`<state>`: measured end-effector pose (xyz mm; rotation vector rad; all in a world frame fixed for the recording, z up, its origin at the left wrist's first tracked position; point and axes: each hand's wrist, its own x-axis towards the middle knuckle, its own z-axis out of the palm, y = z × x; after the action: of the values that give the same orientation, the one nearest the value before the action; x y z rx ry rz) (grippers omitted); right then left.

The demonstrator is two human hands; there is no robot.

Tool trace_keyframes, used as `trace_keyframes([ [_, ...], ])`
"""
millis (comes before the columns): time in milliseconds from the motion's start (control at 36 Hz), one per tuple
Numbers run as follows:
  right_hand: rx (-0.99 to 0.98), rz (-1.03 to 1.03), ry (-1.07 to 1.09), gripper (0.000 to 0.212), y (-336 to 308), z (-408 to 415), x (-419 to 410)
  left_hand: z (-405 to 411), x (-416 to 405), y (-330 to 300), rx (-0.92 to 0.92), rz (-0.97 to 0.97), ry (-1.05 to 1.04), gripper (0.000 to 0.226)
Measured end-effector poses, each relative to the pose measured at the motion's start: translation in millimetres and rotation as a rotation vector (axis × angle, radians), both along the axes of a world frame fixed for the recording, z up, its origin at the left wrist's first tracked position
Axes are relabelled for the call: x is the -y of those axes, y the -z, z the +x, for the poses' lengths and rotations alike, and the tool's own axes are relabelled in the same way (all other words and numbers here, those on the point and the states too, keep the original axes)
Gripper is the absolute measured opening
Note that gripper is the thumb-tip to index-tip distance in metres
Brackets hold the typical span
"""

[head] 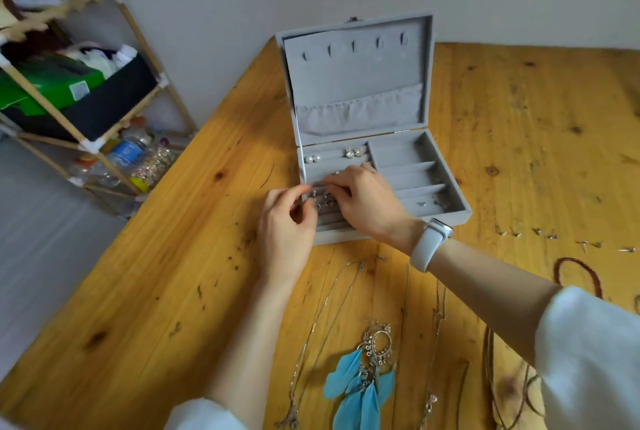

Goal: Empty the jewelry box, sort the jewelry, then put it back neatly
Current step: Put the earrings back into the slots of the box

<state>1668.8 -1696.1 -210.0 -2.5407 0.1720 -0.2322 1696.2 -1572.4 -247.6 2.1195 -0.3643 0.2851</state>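
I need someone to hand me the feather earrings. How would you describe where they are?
On the wooden table, look in front of the open grey jewelry box, toward the near edge. Among the thin chains laid out there lie the feather earrings: silver hoops with bright blue feathers, the only coloured piece there.

Both forearms reach forward, the hands close together. The left hand (285,221) has fingers curled, thumb and forefinger pinched. The right hand (363,199) lies palm down, fingers bent, wrist banded.
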Motion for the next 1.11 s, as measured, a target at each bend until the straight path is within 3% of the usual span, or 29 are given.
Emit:
trace_keyframes([
  [250,0.056,-0.057,-0.021,0.05,8.7,-18.1,2.0,-1.4,-1.9,4.9,0.068,-0.008,0.019,0.028],
  [417,0.053,-0.122,-0.011,0.048,9.0,-17.2,-1.7,0.0,-1.0,8.5,0.137,0.011,0.055,0.032],
  [778,0.055,-0.195,-0.052,0.049,12.9,-16.2,-0.6,-2.2,-2.0,7.4,0.091,0.082,0.062,0.044],
  [1111,0.06,-0.243,-0.064,0.044,14.2,-18.4,-0.1,-2.7,-2.1,5.0,0.108,0.086,0.035,0.031],
])
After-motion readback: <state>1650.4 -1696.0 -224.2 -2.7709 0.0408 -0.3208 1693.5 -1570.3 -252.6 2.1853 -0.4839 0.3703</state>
